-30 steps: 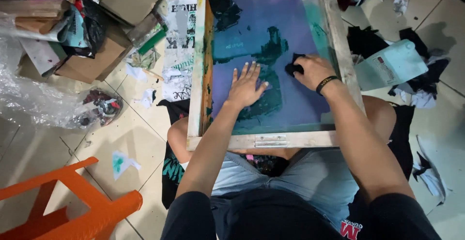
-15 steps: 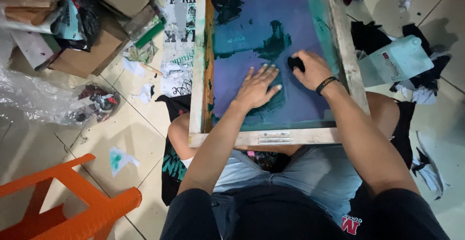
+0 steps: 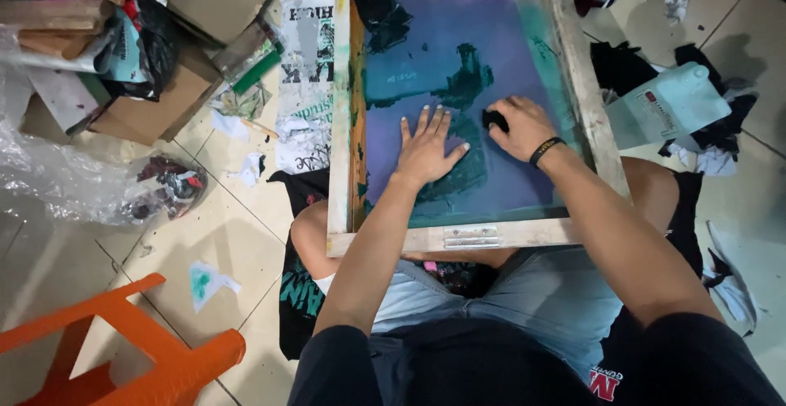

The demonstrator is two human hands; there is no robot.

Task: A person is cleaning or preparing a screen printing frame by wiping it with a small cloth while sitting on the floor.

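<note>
A wooden-framed printing screen (image 3: 458, 238) rests across my knees, its purple and teal mesh stained with dark ink. My left hand (image 3: 427, 151) lies flat on the mesh with fingers spread. My right hand (image 3: 521, 128), a black band on its wrist, presses a small black rag (image 3: 493, 119) against the mesh just right of the left hand. Most of the rag is hidden under the fingers.
An orange plastic stool (image 3: 123, 357) lies on the tiled floor at the lower left. Cardboard boxes (image 3: 155, 95), clear plastic wrap (image 3: 57, 177) and printed paper scraps (image 3: 304, 78) crowd the left. A pale plastic jug (image 3: 667, 103) and dark cloths lie to the right.
The right hand has slid the rag a little across the mesh. The left hand stays pressed flat in about the same spot.
</note>
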